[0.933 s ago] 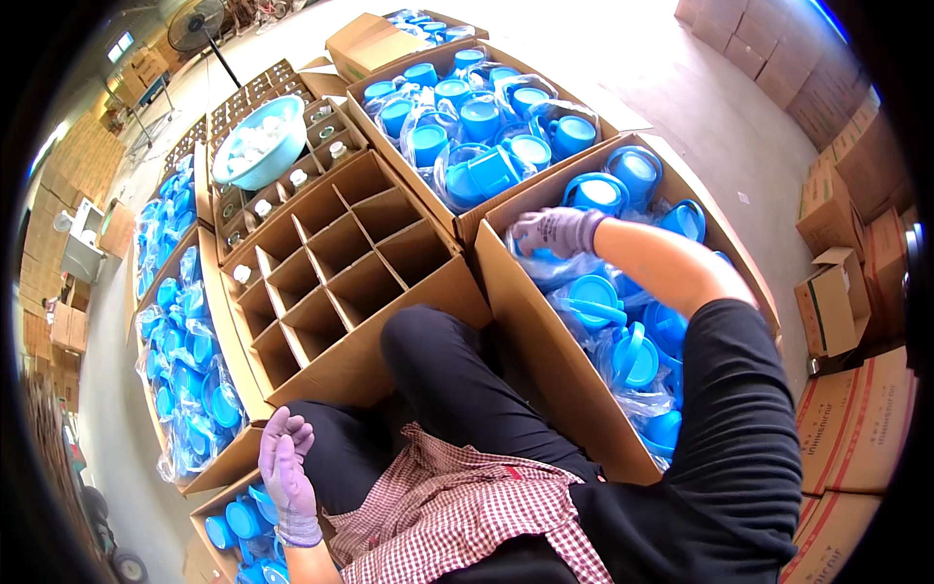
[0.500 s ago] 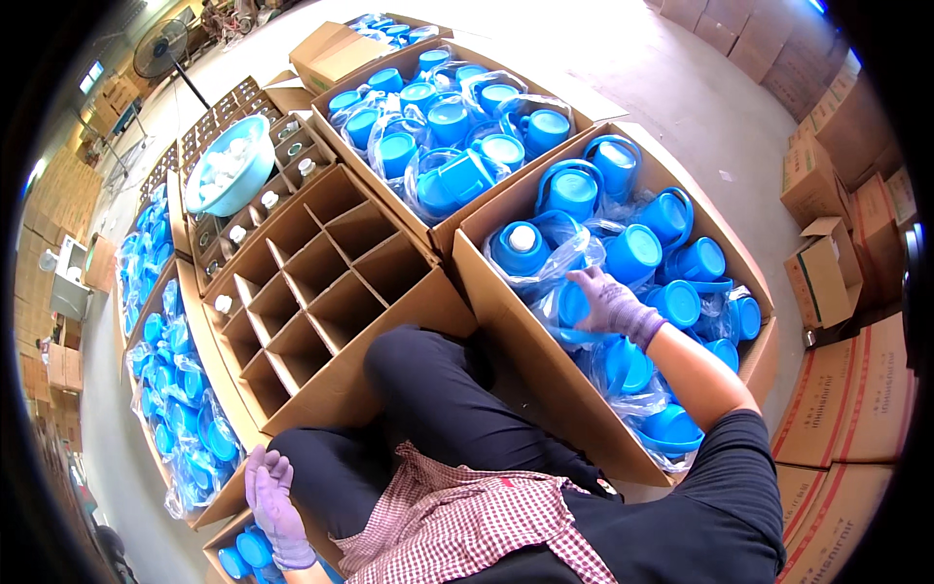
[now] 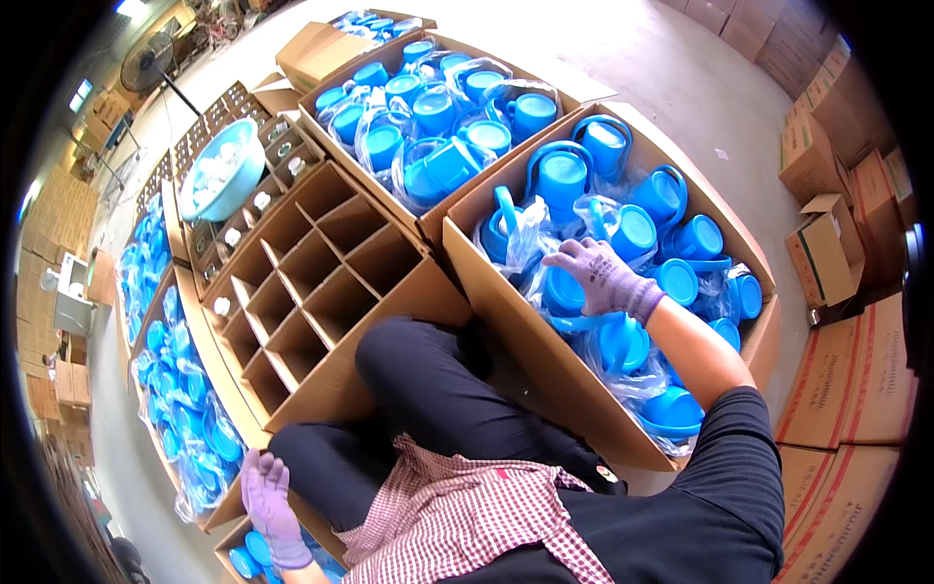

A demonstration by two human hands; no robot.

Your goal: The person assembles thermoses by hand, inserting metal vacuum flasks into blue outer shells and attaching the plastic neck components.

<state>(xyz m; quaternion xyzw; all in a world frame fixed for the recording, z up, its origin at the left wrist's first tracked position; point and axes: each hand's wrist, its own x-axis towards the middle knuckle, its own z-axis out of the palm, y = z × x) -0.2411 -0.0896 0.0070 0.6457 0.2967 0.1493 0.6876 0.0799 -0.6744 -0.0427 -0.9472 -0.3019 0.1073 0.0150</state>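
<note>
My right hand [image 3: 605, 277], in a purple knit glove, reaches into the cardboard box at the right [image 3: 545, 384]. Its fingers are apart and bent over a blue flask [image 3: 562, 292] and crumpled clear plastic [image 3: 530, 237]. Whether the fingertips grip any plastic cannot be made out. A blue flask with a raised handle [image 3: 503, 212] leans in the plastic just beyond them. Around it lie several more blue flasks, some in clear bags. My left hand [image 3: 270, 501], gloved alike, is raised at the lower left beside my knee, fingers loosely extended, holding nothing.
Before my knees stands a carton with cardboard dividers [image 3: 321, 282]. A light-blue basin [image 3: 229, 175] of white pieces rests on cartons behind it. More boxes of blue flasks [image 3: 438, 107] stand beyond and at the left [image 3: 185, 409]. Stacked cartons [image 3: 846, 380] line the right.
The flask with a white stopper near my right hand is no longer visible there; a raised blue handle now shows. My right hand shifted slightly inside the box. My left hand stays raised.
</note>
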